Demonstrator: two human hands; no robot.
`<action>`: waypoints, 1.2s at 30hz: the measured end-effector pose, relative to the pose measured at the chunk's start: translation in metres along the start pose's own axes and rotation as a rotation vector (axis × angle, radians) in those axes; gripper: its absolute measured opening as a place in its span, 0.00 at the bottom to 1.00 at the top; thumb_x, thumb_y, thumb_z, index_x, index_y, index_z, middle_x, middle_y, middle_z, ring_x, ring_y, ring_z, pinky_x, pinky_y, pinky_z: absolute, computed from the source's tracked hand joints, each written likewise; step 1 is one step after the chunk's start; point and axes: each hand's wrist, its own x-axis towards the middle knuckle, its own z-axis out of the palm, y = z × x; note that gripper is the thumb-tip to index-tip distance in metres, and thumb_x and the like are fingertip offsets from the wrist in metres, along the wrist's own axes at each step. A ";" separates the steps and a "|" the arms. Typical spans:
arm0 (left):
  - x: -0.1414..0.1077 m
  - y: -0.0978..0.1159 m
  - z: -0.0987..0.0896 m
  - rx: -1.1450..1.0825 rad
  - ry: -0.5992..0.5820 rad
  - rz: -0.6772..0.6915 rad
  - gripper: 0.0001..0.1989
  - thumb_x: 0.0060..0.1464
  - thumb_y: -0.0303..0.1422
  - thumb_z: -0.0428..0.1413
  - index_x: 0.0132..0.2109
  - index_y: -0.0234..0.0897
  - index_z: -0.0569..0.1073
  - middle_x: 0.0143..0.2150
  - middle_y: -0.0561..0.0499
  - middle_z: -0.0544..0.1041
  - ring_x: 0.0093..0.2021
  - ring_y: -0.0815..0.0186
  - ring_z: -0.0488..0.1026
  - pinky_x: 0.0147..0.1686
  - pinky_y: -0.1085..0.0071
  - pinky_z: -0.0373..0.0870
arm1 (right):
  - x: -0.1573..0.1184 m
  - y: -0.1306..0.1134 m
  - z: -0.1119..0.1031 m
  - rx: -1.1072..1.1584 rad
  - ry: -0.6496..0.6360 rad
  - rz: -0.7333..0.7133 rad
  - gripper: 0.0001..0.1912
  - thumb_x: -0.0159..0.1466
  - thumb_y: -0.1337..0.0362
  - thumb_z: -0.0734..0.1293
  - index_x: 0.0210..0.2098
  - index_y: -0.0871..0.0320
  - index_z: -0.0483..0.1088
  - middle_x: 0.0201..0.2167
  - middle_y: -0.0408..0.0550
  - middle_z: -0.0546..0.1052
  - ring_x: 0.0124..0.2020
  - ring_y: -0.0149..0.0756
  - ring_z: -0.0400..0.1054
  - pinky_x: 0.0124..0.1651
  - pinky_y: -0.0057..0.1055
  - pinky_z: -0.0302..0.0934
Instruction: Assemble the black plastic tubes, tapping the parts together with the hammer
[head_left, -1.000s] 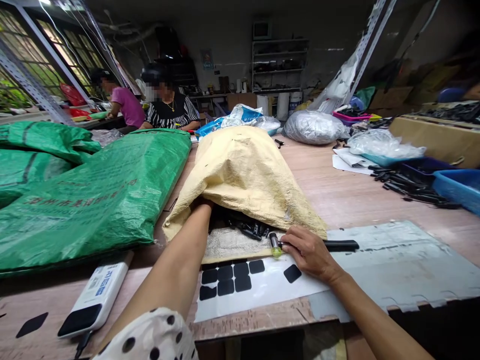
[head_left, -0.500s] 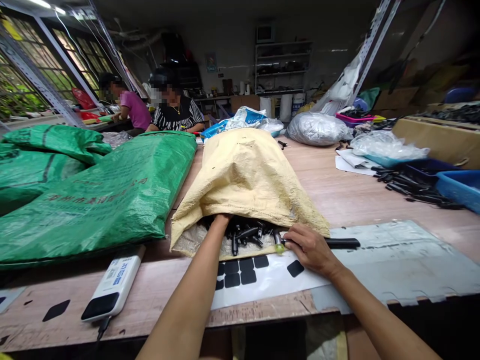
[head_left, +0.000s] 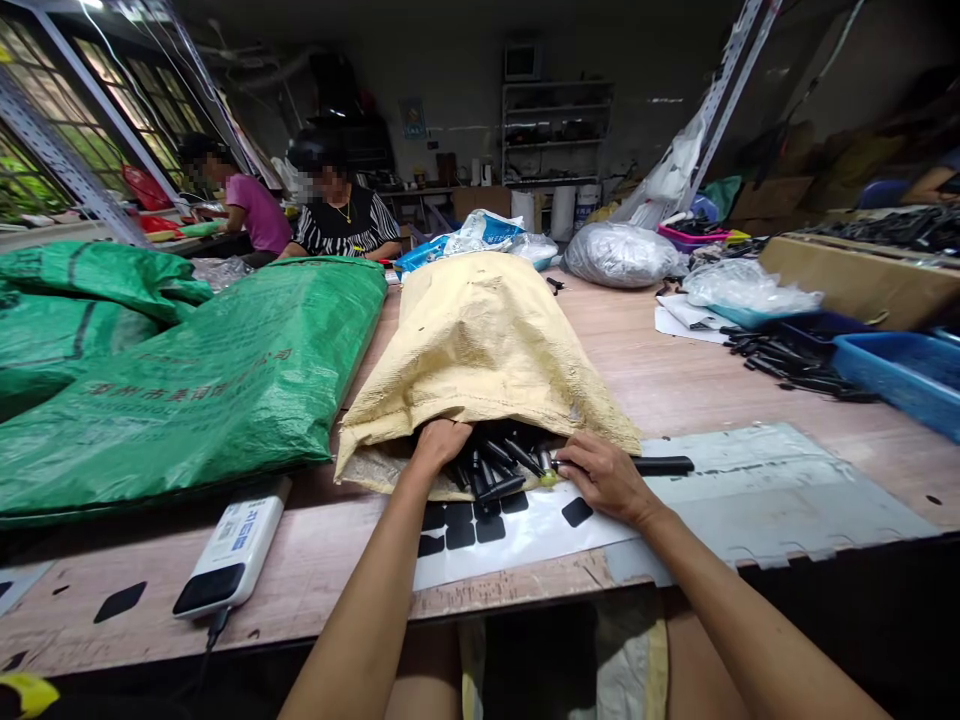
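Observation:
A cream woven sack [head_left: 495, 345] lies with its mouth toward me, and black tube-shaped pieces [head_left: 501, 470] spill from it. My left hand [head_left: 444, 443] is at the mouth, knuckles up under the sack's edge. Its fingers look curled, but what they hold is hidden. My right hand [head_left: 604, 472] is closed around a small hammer with a black handle [head_left: 666, 466] and a metal head with a yellow-green tip [head_left: 548, 470]. The hammer lies low by the mouth's right corner, its head beside the black pieces. Below are black rounded-square pads [head_left: 460, 525] on a white sheet.
Green sacks [head_left: 217, 390] fill the left, with a white power bank [head_left: 234, 548] and cable in front. A grey mat [head_left: 780, 495] lies right. Beyond it are black parts [head_left: 795, 362], a blue basket [head_left: 900, 375] and bagged goods [head_left: 622, 255]. Two people sit behind at left.
My left hand has drawn back from inside the sack to its mouth, and more black pieces now stick out toward me. My right hand still grips the hammer. The view has shifted slightly.

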 end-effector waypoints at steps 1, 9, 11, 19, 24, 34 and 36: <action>-0.011 -0.001 -0.004 0.011 -0.005 -0.009 0.25 0.62 0.46 0.52 0.59 0.35 0.75 0.58 0.40 0.77 0.62 0.48 0.69 0.55 0.62 0.67 | 0.000 0.000 0.000 0.001 0.002 0.001 0.07 0.66 0.67 0.64 0.41 0.56 0.74 0.36 0.49 0.74 0.39 0.38 0.68 0.44 0.35 0.63; -0.135 0.020 0.043 0.058 0.331 0.389 0.17 0.60 0.44 0.58 0.52 0.40 0.75 0.46 0.44 0.76 0.47 0.55 0.72 0.47 0.60 0.69 | 0.001 0.000 0.000 -0.017 -0.003 0.012 0.06 0.66 0.68 0.65 0.41 0.57 0.74 0.36 0.49 0.74 0.40 0.39 0.67 0.46 0.36 0.63; -0.147 0.022 0.064 0.052 0.221 0.475 0.10 0.60 0.38 0.60 0.46 0.41 0.77 0.41 0.47 0.75 0.42 0.57 0.71 0.44 0.62 0.69 | 0.000 0.000 0.000 -0.016 -0.004 0.015 0.06 0.66 0.68 0.65 0.41 0.57 0.74 0.37 0.49 0.74 0.40 0.38 0.67 0.46 0.36 0.63; -0.142 0.010 0.067 -0.003 0.196 0.438 0.08 0.59 0.30 0.60 0.46 0.40 0.77 0.39 0.48 0.74 0.42 0.57 0.70 0.44 0.60 0.68 | -0.001 -0.003 0.000 -0.026 -0.001 0.018 0.06 0.66 0.68 0.65 0.41 0.56 0.73 0.37 0.49 0.73 0.40 0.38 0.67 0.45 0.35 0.62; -0.143 -0.002 0.056 -0.062 0.152 0.459 0.09 0.58 0.29 0.61 0.46 0.39 0.77 0.39 0.48 0.75 0.43 0.57 0.70 0.45 0.59 0.68 | -0.001 -0.005 -0.003 -0.055 0.005 0.044 0.06 0.64 0.67 0.66 0.41 0.56 0.73 0.37 0.49 0.74 0.41 0.40 0.67 0.47 0.37 0.63; -0.143 -0.002 0.051 -0.166 0.110 0.372 0.09 0.48 0.30 0.67 0.39 0.40 0.79 0.36 0.50 0.77 0.42 0.57 0.71 0.43 0.60 0.65 | -0.001 -0.002 -0.006 -0.057 0.049 -0.002 0.09 0.67 0.68 0.63 0.43 0.55 0.73 0.39 0.50 0.75 0.41 0.39 0.70 0.46 0.37 0.66; -0.141 -0.003 0.051 -0.191 0.090 0.363 0.09 0.48 0.30 0.68 0.37 0.40 0.79 0.35 0.50 0.77 0.42 0.58 0.71 0.43 0.61 0.64 | 0.001 -0.005 -0.014 -0.036 0.113 0.013 0.11 0.69 0.67 0.61 0.47 0.54 0.73 0.41 0.51 0.76 0.44 0.40 0.71 0.47 0.37 0.68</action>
